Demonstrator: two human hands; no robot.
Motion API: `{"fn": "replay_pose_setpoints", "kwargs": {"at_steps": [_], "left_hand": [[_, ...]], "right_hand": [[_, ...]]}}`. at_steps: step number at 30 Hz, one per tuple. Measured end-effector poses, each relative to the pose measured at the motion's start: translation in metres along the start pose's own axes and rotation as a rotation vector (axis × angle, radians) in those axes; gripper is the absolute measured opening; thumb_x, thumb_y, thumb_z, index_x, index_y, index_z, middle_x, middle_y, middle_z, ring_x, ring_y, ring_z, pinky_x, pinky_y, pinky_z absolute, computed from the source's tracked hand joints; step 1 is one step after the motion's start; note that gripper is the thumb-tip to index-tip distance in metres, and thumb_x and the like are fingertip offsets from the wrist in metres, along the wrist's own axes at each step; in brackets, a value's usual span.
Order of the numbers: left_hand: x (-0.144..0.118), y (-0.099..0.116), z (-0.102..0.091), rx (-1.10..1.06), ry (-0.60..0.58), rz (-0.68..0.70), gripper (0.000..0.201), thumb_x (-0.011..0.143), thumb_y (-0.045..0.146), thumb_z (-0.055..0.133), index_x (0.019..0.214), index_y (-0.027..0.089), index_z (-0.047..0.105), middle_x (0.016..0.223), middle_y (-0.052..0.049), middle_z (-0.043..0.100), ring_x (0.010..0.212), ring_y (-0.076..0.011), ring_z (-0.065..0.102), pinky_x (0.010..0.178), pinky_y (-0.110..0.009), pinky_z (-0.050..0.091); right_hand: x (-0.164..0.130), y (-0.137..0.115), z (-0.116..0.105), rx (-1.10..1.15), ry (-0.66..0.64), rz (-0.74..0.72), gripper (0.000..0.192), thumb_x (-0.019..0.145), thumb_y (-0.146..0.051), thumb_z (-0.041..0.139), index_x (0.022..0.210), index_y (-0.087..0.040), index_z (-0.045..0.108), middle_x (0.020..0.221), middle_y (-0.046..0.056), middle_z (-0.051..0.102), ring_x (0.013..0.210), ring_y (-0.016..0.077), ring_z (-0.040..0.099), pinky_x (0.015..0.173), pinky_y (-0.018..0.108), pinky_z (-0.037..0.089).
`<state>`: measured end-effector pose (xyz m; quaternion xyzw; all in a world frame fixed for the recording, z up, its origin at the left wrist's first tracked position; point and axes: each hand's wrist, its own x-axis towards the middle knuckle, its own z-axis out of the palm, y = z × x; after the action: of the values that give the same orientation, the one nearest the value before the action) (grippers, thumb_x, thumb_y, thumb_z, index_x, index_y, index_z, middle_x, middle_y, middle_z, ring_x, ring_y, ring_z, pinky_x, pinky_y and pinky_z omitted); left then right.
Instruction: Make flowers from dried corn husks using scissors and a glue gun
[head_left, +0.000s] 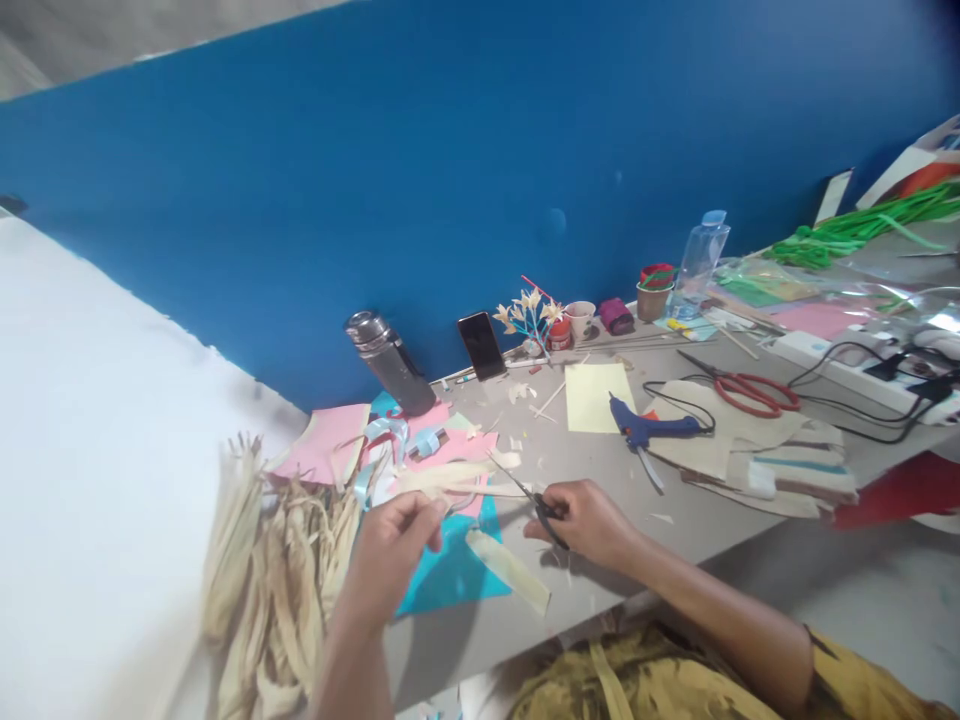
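My left hand (394,550) is closed in a pinch at a pale strip of dried corn husk (480,489), whose near end is hidden by the fingers. My right hand (577,520) grips black-handled scissors (536,500); their blades point up and left, crossing the strip's right end. Below lies a wider flat piece of husk (510,570), partly over a blue sheet (442,580). Behind the left hand more husk pieces rest on pink paper (480,450). A bundle of dried husks (285,580) hangs over the table's left edge.
A dark thermos (390,365), a phone (482,346) and husk flowers (529,310) stand by the blue wall. At right are a blue glue gun (652,425), gloves (787,460), red-handled scissors (754,393) and a white power strip (832,365) with black cables.
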<state>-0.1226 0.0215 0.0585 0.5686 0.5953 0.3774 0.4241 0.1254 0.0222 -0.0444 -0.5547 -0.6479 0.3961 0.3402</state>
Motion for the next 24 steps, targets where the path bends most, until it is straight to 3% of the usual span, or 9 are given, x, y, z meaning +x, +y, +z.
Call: {"fn": "replay_pose_setpoints", "kwargs": {"at_steps": [3,7,9,11,13,15,17,21,24], "left_hand": [[-0.011,0.021,-0.03,0.082,0.009,0.059,0.041,0.078,0.043,0.071,0.048,0.018,0.057,0.045,0.0,0.049,0.042,-0.0106,0.039,0.04,-0.021,0.031],[-0.006,0.05,-0.025,0.086,0.362,0.225,0.025,0.078,0.039,0.071,0.064,0.019,0.065,0.058,-0.001,0.059,0.055,-0.0133,0.05,0.05,-0.021,0.038],[0.012,0.063,-0.007,0.179,0.245,0.292,0.015,0.073,0.034,0.076,0.072,0.02,0.072,0.072,-0.003,0.068,0.069,-0.0169,0.058,0.059,-0.021,0.043],[0.035,0.072,0.014,0.18,-0.044,0.298,0.017,0.068,0.033,0.08,0.075,0.019,0.075,0.08,-0.005,0.073,0.075,-0.0202,0.061,0.063,-0.023,0.045],[0.055,0.075,0.032,0.206,-0.319,0.243,0.018,0.068,0.036,0.079,0.071,0.018,0.076,0.074,-0.005,0.071,0.069,-0.0193,0.06,0.058,-0.023,0.042],[0.068,0.075,0.045,0.268,-0.48,0.187,0.02,0.07,0.037,0.076,0.068,0.018,0.075,0.063,-0.002,0.066,0.059,-0.0159,0.055,0.052,-0.022,0.037],[0.073,0.072,0.053,0.3,-0.538,0.17,0.021,0.071,0.036,0.074,0.064,0.017,0.073,0.056,0.0,0.061,0.052,-0.0131,0.05,0.049,-0.022,0.033],[0.081,0.061,0.063,0.228,-0.523,0.17,0.021,0.072,0.035,0.073,0.061,0.017,0.071,0.056,0.0,0.061,0.052,-0.0122,0.049,0.051,-0.023,0.034],[0.092,0.049,0.068,0.073,-0.396,0.167,0.02,0.071,0.032,0.076,0.06,0.017,0.072,0.058,-0.001,0.063,0.056,-0.0122,0.052,0.056,-0.023,0.039]], "right_hand": [[0.0,-0.002,-0.007,-0.076,0.023,-0.023,0.045,0.075,-0.05,0.073,0.054,-0.019,0.047,0.052,-0.004,0.041,0.052,0.0106,0.032,0.05,0.025,0.022],[0.001,-0.006,-0.014,-0.205,0.038,-0.059,0.046,0.079,-0.053,0.069,0.056,-0.02,0.046,0.056,-0.002,0.047,0.055,0.0123,0.037,0.053,0.025,0.023],[0.001,-0.009,-0.015,-0.266,0.03,-0.074,0.046,0.079,-0.054,0.068,0.057,-0.02,0.047,0.057,-0.001,0.05,0.056,0.0127,0.039,0.054,0.026,0.023],[0.0,-0.012,-0.016,-0.317,0.022,-0.082,0.045,0.079,-0.055,0.068,0.057,-0.02,0.049,0.058,-0.001,0.052,0.055,0.0126,0.039,0.054,0.026,0.022],[-0.002,-0.016,-0.019,-0.347,0.007,-0.084,0.043,0.078,-0.054,0.069,0.058,-0.019,0.051,0.059,-0.002,0.053,0.054,0.0121,0.039,0.053,0.026,0.021],[-0.004,-0.018,-0.023,-0.356,-0.013,-0.082,0.043,0.078,-0.053,0.07,0.058,-0.019,0.053,0.058,-0.002,0.054,0.053,0.0116,0.038,0.053,0.026,0.021],[-0.004,-0.018,-0.027,-0.366,-0.026,-0.073,0.043,0.077,-0.053,0.072,0.058,-0.019,0.054,0.058,-0.002,0.056,0.053,0.0114,0.038,0.053,0.026,0.02],[0.0,-0.013,-0.033,-0.43,-0.019,-0.046,0.045,0.078,-0.055,0.072,0.056,-0.019,0.055,0.058,0.0,0.058,0.053,0.0121,0.04,0.054,0.028,0.017],[0.006,-0.005,-0.034,-0.482,-0.034,-0.006,0.045,0.079,-0.052,0.072,0.054,-0.019,0.055,0.057,0.002,0.059,0.053,0.0132,0.043,0.053,0.029,0.017]]}}
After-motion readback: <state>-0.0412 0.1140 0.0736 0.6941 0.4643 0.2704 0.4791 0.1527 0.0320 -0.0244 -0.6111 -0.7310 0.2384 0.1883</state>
